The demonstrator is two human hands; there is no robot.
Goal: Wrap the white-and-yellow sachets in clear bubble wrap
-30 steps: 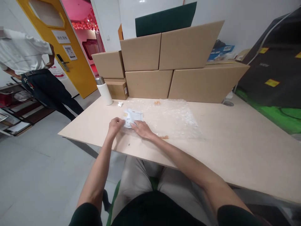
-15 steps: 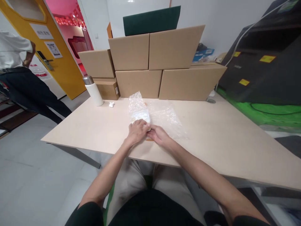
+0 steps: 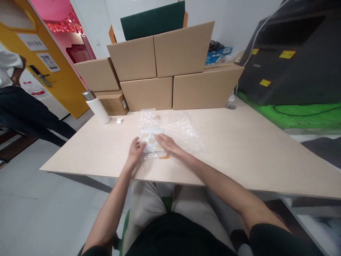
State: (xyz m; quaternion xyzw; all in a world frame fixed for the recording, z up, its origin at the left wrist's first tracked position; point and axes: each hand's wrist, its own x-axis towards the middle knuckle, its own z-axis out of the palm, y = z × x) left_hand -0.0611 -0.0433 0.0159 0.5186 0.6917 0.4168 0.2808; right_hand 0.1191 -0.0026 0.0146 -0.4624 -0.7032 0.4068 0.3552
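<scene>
A flat, pale rectangular item with yellowish round marks [image 3: 150, 136] lies on a sheet of clear bubble wrap [image 3: 179, 125] on the table; its exact kind I cannot make out. At its left edge is my left hand [image 3: 136, 151], fingers loosely curled and apart, thumb near the side of the item. My right hand [image 3: 165, 142] rests over the item's right side with the fingers stretched out. Bubble wrap extends beyond the item at the far side and to the right. An orange patch [image 3: 164, 156] shows by the near edge of the wrap.
Cardboard boxes [image 3: 146, 94] are stacked along the table's back, topped by a dark green box [image 3: 153, 21]. A white bottle [image 3: 98, 108] and a crumpled white scrap [image 3: 119, 121] stand at the left. A person [image 3: 16, 92] is near the yellow door [image 3: 61, 89].
My hands have moved apart, the left to the item's left edge and the right onto its right side. More of the item's patterned top shows. The camera view has shifted to the right.
</scene>
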